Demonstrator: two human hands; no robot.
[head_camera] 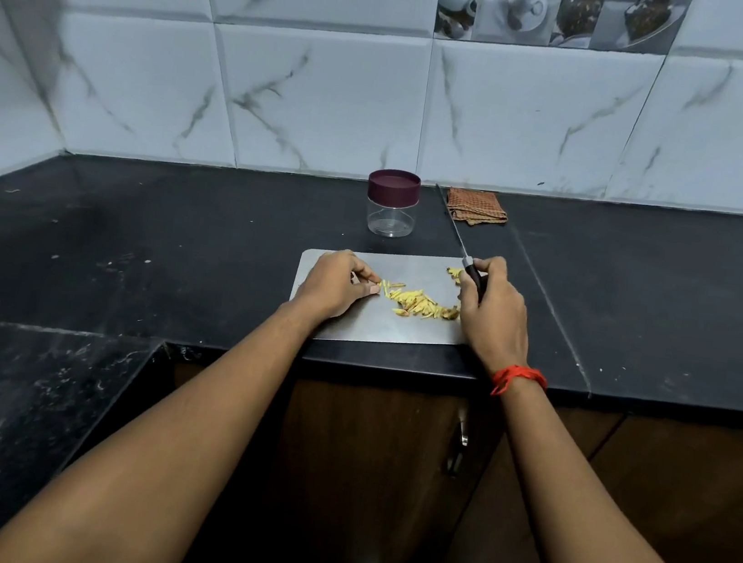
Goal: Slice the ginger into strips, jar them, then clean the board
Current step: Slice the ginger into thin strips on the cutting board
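Many thin yellow ginger strips (pixel 419 304) lie in a loose pile mid-board on the grey metal board (pixel 382 328), which sits at the front edge of the counter (pixel 176 230). A few more bits (pixel 455 273) lie near the board's far right corner, partly hidden by the right hand (pixel 492 308). That hand grips the knife (pixel 467 264) by its handle. The blade points away past the board's far edge, with its tip between jar and cloth. The left hand (pixel 336 283) rests on the board's left side with fingers curled at the pile's left end. It is possibly pinching a strip, cannot tell. The clear jar (pixel 390 212), maroon lid on, stands just behind the board's far edge. The folded checked cloth (pixel 476 206) lies at the counter's back edge. Black counter runs wide on both sides of the board.
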